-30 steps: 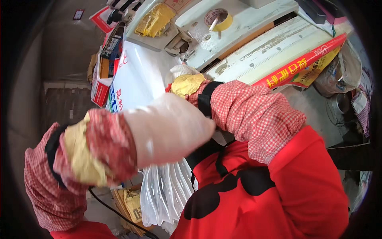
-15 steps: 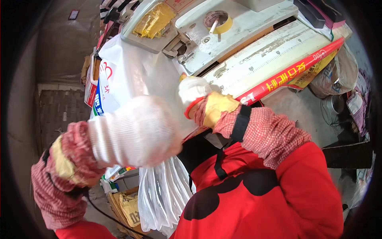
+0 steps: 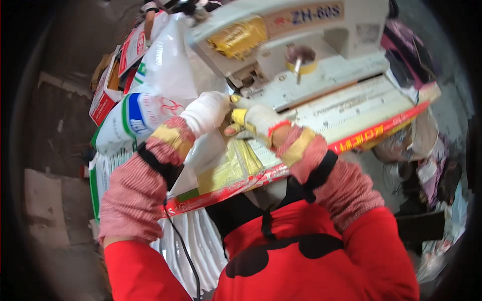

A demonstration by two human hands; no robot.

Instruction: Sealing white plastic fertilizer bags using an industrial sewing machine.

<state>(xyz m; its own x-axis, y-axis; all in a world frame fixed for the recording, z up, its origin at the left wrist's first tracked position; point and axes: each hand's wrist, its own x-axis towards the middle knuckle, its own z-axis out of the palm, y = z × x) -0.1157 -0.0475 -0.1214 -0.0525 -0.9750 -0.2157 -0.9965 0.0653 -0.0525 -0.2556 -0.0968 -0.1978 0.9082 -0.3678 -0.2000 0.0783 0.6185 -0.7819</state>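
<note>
The left grip (image 3: 208,113), in a white glove, is closed on the upper edge of a white bag (image 3: 173,75), bunching the thin plastic just under the machine (image 3: 301,45). The right grip (image 3: 253,120), gloved in white with yellowed fingertips and a red cuff band, pinches narrowly at the same spot; whether it holds the bag edge or only presses it I cannot tell, as the fingers hide the contact. The two hands almost touch.

The bag is glossy and pale, with blue and red print on its lower left part (image 3: 135,118). It billows up to the left of the machine and drapes down over the surface edge. Beneath the hands lies a yellow-green printed sheet (image 3: 231,168), and along the surface front runs a red strip (image 3: 351,143) with yellow marks. The machine is off-white, with a yellowish patch (image 3: 241,40) on its body and a tape roll (image 3: 299,60) on a spindle. Both forearms wear red-checked sleeves (image 3: 133,195) with black bands, over a red garment with black shapes. White ribbed sheets (image 3: 191,241) hang below the surface.

Half a second ago the left hand was lower, to the left, large and blurred near the camera. Now it has risen to meet the right beside the machine, which fills more of the view.
</note>
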